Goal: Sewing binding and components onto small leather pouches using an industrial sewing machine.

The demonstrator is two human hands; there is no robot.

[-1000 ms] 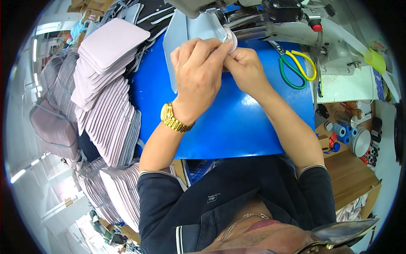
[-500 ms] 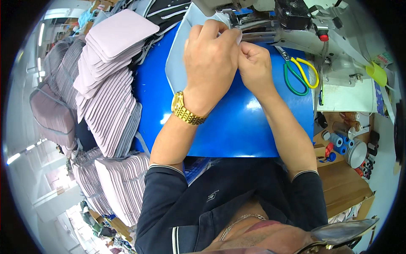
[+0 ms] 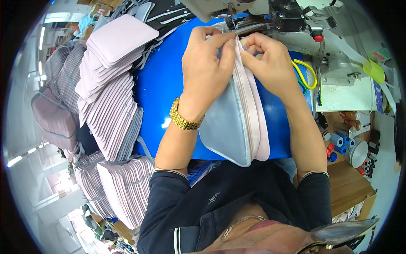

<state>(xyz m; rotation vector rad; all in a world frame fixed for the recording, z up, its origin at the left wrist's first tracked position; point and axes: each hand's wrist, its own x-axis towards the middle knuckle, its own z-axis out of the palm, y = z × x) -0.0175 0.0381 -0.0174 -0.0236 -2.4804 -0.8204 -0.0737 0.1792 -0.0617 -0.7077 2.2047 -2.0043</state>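
Observation:
A flat fabric piece with a grey panel (image 3: 226, 127) and pale pink bands (image 3: 259, 131) hangs from my hands toward the near edge of the blue work surface (image 3: 165, 84). My left hand (image 3: 209, 63) pinches its far end on the left side. Close beside it, my right hand (image 3: 268, 61) grips the same end from the right, fingers curled. Both hands are just in front of the presser foot (image 3: 229, 21) of a sewing machine (image 3: 249, 6). Whether the fabric lies under the foot is hidden by my fingers.
Scissors with yellow and green handles (image 3: 314, 74) lie right of my right hand, partly covered by it. Stacks of pink and grey panels (image 3: 112, 110) rise on the left. Thread spools (image 3: 338, 142) stand in a cardboard box at the right.
The fabric piece, earlier spread far left beside the machine, now lies toward me with its pink bands showing. My right hand has moved right, over part of the scissors.

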